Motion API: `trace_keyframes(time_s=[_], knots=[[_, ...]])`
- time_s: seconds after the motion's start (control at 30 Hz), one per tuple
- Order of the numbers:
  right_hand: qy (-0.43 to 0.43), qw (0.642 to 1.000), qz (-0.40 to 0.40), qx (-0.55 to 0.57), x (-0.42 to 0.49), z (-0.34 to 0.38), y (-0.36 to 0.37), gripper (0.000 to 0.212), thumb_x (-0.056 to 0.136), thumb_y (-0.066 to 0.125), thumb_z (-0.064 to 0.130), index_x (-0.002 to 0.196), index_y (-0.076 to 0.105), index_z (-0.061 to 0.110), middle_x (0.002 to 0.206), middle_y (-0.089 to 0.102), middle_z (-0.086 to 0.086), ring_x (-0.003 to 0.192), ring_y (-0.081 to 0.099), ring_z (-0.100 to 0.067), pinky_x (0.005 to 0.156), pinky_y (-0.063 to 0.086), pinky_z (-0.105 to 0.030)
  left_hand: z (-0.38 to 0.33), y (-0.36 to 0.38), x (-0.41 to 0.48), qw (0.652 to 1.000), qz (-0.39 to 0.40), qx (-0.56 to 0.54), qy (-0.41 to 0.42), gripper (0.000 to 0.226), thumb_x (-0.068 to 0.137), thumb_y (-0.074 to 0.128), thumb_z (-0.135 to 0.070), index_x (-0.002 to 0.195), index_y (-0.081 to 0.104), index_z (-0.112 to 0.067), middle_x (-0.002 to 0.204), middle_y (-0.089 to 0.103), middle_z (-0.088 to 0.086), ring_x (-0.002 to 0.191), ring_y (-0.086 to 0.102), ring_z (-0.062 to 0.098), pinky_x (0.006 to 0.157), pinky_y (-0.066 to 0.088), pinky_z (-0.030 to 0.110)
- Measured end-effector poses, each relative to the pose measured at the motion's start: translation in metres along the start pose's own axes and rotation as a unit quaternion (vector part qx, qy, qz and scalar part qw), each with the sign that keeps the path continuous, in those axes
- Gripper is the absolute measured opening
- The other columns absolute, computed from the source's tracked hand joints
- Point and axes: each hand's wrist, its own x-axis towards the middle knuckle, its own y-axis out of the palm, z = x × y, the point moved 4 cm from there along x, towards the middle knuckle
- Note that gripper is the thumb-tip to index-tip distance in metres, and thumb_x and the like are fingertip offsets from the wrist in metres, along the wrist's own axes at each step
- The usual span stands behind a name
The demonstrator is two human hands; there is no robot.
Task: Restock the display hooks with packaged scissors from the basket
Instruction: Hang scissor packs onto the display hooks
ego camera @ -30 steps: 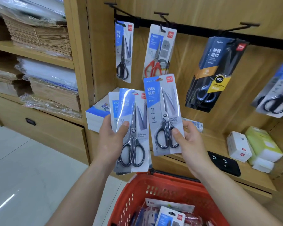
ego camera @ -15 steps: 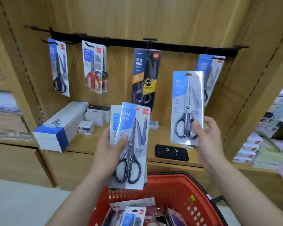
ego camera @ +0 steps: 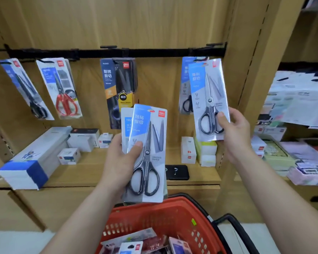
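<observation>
Packaged scissors (ego camera: 130,242) lay loose in the red basket (ego camera: 173,213), below both hands and nearer than them. Left hand (ego camera: 117,162): its fingers (ego camera: 136,145) were clenched on a small stack of packs (ego camera: 147,153), with the thumb across the front card. The stack was at least two cards deep; the exact count could not be told. Right hand (ego camera: 233,132): its fingers (ego camera: 221,116) pinched a single pack (ego camera: 208,99) low down, at the scissor handles, holding the card upright with its top edge well above the fingertips. Beyond that top edge stood the rightmost hook (ego camera: 212,44) on the black rail (ego camera: 117,52). It already carried a matching pack (ego camera: 184,85), just behind and to the left of the one held. Step in hand, as judged: presenting the single pack to that hook. The next move called for raising the card until its hang hole met the hook tip, then sliding it back along the prong before the fingers released. The left-hand stack would likely supply the following packs.
</observation>
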Motion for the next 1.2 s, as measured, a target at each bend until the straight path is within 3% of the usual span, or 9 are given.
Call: trace_keyframes(time_s=[0.2,0.43,0.63,0.73,0.83,0.87,0.93,1.03,1.2], knots=[[-0.014,1.000,0.011,0.023,0.000,-0.001,-0.005,0.012,0.102,0.063,0.018,0.106,0.068,0.028,0.108,0.077,-0.002,0.097,0.075,-0.020,0.071,0.060,-0.034,0.003,0.008,0.001,1.000,-0.001,0.010,-0.009,0.020,0.100,0.066,-0.018,0.120,0.063,-0.020,0.105,0.077,-0.001,0.090,0.076,0.016,0.067,0.058,0.023],[0.004,1.000,-0.009,0.015,0.009,0.004,0.003,0.011,0.102,0.063,0.021,0.107,0.069,0.029,0.107,0.078,-0.002,0.101,0.075,-0.026,0.084,0.062,-0.046,-0.003,0.005,-0.001,1.000,0.001,0.001,-0.005,0.022,0.100,0.066,-0.018,0.122,0.064,-0.023,0.107,0.078,0.000,0.095,0.077,0.022,0.087,0.061,0.050],[0.019,1.000,-0.016,0.000,0.022,0.007,0.017,0.011,0.101,0.064,0.023,0.110,0.071,0.021,0.100,0.079,-0.001,0.096,0.076,-0.026,0.084,0.063,-0.050,-0.006,0.003,-0.001,1.000,0.000,0.000,0.000,0.025,0.101,0.066,-0.019,0.125,0.063,-0.026,0.112,0.077,-0.002,0.101,0.075,0.022,0.096,0.057,0.055],[0.066,0.997,-0.011,-0.035,0.031,-0.004,0.025,0.027,0.100,0.065,0.034,0.123,0.066,0.020,0.115,0.075,-0.005,0.102,0.074,-0.029,0.084,0.063,-0.050,-0.006,0.003,-0.002,1.000,-0.004,-0.005,-0.001,0.026,0.101,0.066,-0.019,0.126,0.063,-0.025,0.112,0.077,-0.002,0.102,0.075,0.022,0.096,0.057,0.055],[0.104,0.971,-0.057,-0.206,0.018,-0.020,0.013,0.065,0.095,0.066,0.053,0.148,0.046,0.021,0.149,0.045,-0.005,0.127,0.054,-0.026,0.108,0.048,-0.049,-0.006,0.001,-0.004,1.000,-0.010,-0.011,-0.001,0.024,0.100,0.067,-0.018,0.123,0.063,-0.024,0.110,0.077,-0.002,0.100,0.075,0.021,0.095,0.058,0.055],[0.099,0.960,-0.071,-0.252,0.005,-0.021,0.009,0.066,0.094,0.065,0.055,0.148,0.045,0.022,0.151,0.039,-0.004,0.130,0.050,-0.026,0.110,0.044,-0.048,-0.005,0.000,-0.005,1.000,-0.010,-0.011,-0.003,0.023,0.100,0.067,-0.017,0.122,0.064,-0.024,0.110,0.077,-0.001,0.099,0.076,0.021,0.094,0.058,0.055],[0.087,0.971,-0.017,-0.221,-0.030,-0.022,0.013,0.046,0.095,0.066,0.050,0.131,0.058,0.023,0.141,0.052,-0.001,0.120,0.058,-0.022,0.101,0.050,-0.044,-0.004,-0.001,-0.006,1.000,-0.013,-0.012,-0.002,0.022,0.099,0.068,-0.017,0.120,0.064,-0.024,0.109,0.078,0.000,0.099,0.075,0.022,0.095,0.058,0.055],[0.116,0.970,0.169,-0.133,-0.096,-0.023,0.040,0.018,0.097,0.067,0.037,0.110,0.067,0.025,0.114,0.067,0.001,0.094,0.071,-0.017,0.082,0.058,-0.039,-0.003,0.000,-0.010,1.000,-0.018,-0.011,0.004,0.022,0.098,0.070,-0.017,0.119,0.064,-0.023,0.109,0.077,0.002,0.099,0.075,0.023,0.094,0.058,0.055],[0.071,0.960,0.243,-0.119,-0.144,-0.031,0.067,0.025,0.088,0.080,0.030,0.110,0.068,0.028,0.101,0.074,0.013,0.085,0.072,-0.016,0.077,0.059,-0.030,0.002,-0.001,-0.018,1.000,-0.012,-0.018,0.012,0.028,0.095,0.074,-0.012,0.120,0.063,-0.018,0.107,0.078,0.001,0.098,0.076,0.020,0.090,0.060,0.048]])
